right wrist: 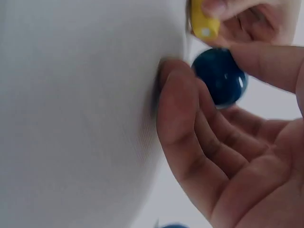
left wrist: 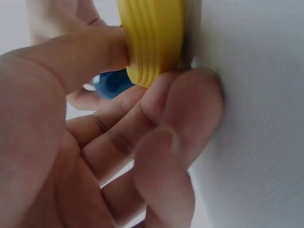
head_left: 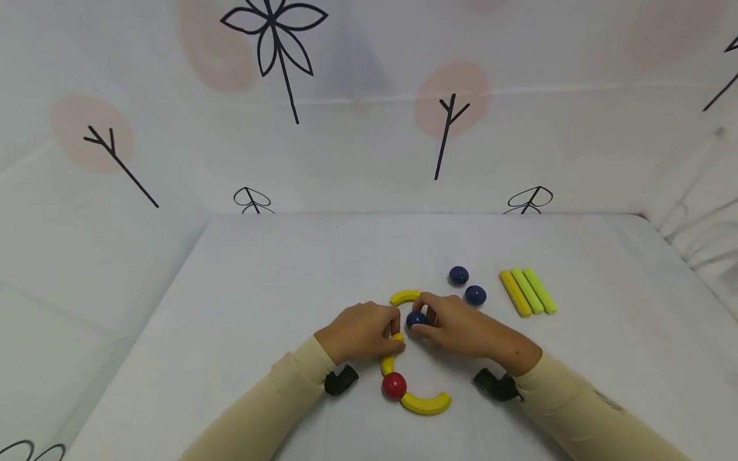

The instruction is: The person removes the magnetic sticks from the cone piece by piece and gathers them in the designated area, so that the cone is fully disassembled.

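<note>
My left hand (head_left: 364, 330) pinches a yellow toy banana (left wrist: 152, 38) between thumb and fingers, low over the white tabletop. One end of that banana reaches down towards a red ball (head_left: 394, 386). Close on the right, my right hand (head_left: 461, 324) pinches a dark blue ball (right wrist: 219, 77) with its thumb and fingertips. Another toy banana (head_left: 405, 297) lies just beyond the two hands, its right end beside the right fingers. Nearer to me, a third toy banana (head_left: 425, 404) curves away from the red ball, its left end against it.
Two more dark blue balls, one farther back (head_left: 458, 275) and one closer (head_left: 475, 295), lie past the right hand. A yellow stick (head_left: 515, 293) and two lime sticks (head_left: 533, 291) lie side by side. Dark green curved pieces sit by the left wrist (head_left: 341, 380) and right wrist (head_left: 496, 385).
</note>
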A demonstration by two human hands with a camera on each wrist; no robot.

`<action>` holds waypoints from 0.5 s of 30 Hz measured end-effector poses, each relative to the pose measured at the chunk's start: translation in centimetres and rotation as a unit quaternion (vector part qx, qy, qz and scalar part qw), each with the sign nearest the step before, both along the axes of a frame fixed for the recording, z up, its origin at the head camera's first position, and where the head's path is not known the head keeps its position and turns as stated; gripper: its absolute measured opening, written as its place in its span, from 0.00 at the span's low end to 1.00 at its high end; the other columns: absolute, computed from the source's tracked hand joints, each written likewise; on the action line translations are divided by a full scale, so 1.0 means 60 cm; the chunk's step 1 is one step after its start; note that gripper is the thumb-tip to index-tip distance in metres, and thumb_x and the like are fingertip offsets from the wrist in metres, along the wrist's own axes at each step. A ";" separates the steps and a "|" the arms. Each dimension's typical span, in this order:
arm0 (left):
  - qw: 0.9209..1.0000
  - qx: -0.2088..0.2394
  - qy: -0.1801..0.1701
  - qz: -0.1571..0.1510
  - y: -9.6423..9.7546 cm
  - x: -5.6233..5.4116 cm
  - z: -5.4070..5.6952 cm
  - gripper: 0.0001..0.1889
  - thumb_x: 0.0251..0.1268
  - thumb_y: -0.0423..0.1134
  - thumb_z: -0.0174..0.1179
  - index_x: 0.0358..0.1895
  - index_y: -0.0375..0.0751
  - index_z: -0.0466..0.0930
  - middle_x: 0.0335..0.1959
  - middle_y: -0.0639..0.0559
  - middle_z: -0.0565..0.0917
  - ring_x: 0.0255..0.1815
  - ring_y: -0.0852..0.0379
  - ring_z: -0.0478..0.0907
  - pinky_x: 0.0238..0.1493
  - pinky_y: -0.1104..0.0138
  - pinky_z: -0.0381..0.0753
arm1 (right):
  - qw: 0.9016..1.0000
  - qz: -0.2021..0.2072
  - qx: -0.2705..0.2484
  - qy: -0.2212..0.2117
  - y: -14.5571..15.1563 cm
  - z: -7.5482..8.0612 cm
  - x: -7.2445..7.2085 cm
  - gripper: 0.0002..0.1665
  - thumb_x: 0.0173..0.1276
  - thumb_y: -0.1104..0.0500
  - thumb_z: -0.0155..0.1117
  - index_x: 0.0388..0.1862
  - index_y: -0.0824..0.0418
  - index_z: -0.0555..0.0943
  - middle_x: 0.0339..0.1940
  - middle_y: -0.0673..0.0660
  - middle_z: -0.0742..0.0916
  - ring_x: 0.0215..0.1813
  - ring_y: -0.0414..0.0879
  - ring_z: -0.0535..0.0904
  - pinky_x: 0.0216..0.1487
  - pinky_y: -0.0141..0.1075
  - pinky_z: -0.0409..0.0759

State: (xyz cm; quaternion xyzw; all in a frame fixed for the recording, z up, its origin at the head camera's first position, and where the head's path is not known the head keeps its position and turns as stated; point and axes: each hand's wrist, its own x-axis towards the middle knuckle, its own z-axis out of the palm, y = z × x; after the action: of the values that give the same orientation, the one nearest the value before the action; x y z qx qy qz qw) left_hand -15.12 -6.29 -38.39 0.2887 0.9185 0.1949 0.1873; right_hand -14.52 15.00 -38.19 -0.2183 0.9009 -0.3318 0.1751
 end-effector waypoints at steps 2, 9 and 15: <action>1.000 -0.001 -0.003 0.003 0.001 0.000 -0.001 0.11 0.62 0.48 0.69 0.32 0.51 0.78 0.19 0.61 0.75 0.20 0.65 0.70 0.23 0.73 0.68 | 1.000 -0.026 0.006 0.017 0.009 0.011 -0.001 0.18 0.69 0.51 0.68 0.51 0.59 0.77 0.27 0.48 0.82 0.28 0.40 0.75 0.29 0.31 0.76; 1.000 -0.005 -0.007 0.006 -0.001 0.002 0.001 0.11 0.62 0.50 0.70 0.35 0.50 0.79 0.20 0.61 0.76 0.22 0.65 0.71 0.25 0.72 0.70 | 0.984 -0.117 0.014 0.137 0.059 0.047 -0.022 0.19 0.68 0.51 0.69 0.52 0.61 0.80 0.36 0.55 0.85 0.37 0.46 0.78 0.31 0.33 0.78; 1.000 -0.003 -0.008 0.010 -0.004 0.002 0.001 0.11 0.62 0.49 0.70 0.35 0.50 0.78 0.21 0.61 0.76 0.22 0.66 0.71 0.26 0.72 0.70 | 0.970 -0.180 0.079 0.144 0.110 0.046 -0.054 0.26 0.69 0.52 0.68 0.61 0.65 0.78 0.46 0.64 0.84 0.45 0.54 0.78 0.33 0.37 0.78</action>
State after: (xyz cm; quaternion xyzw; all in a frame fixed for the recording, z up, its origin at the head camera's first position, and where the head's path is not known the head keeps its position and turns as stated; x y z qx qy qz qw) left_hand -14.98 -6.56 -38.32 0.2771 0.9203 0.1968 0.1937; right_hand -17.74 21.62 -35.44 -0.0837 0.9643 -0.2511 -0.0019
